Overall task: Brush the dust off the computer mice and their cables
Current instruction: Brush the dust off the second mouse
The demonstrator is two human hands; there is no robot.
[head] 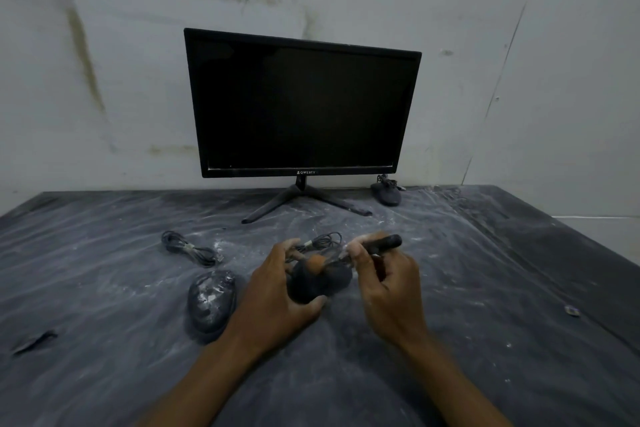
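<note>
the left hand [277,291] is curled round a dark computer mouse [317,282], fingers over its far end and thumb under its near edge, holding it just above the table [450,288]. the right hand [388,282] pinches the dark handle of a brush [372,246] between thumb and fingers; the handle points up and to the right, and the brownish bristle tip appears to rest on the top of the held mouse, though blur here makes the contact uncertain. this mouse's cable [323,240] lies bundled just beyond the left fingers. a second mouse [211,300], streaked with pale dust, lies on the table just left of the left wrist, and its coiled cable [190,248] lies beyond it, near but apart. a third mouse [386,193] with cable bunched on it sits at the back right, beside the monitor stand. the black monitor [301,104] stands centred against a stained wall [104,80], screen dark. the table surface is dark and smeared with white dust. a small dark scrap [34,341] lies at the left edge, a small object [572,310] at the right.
</note>
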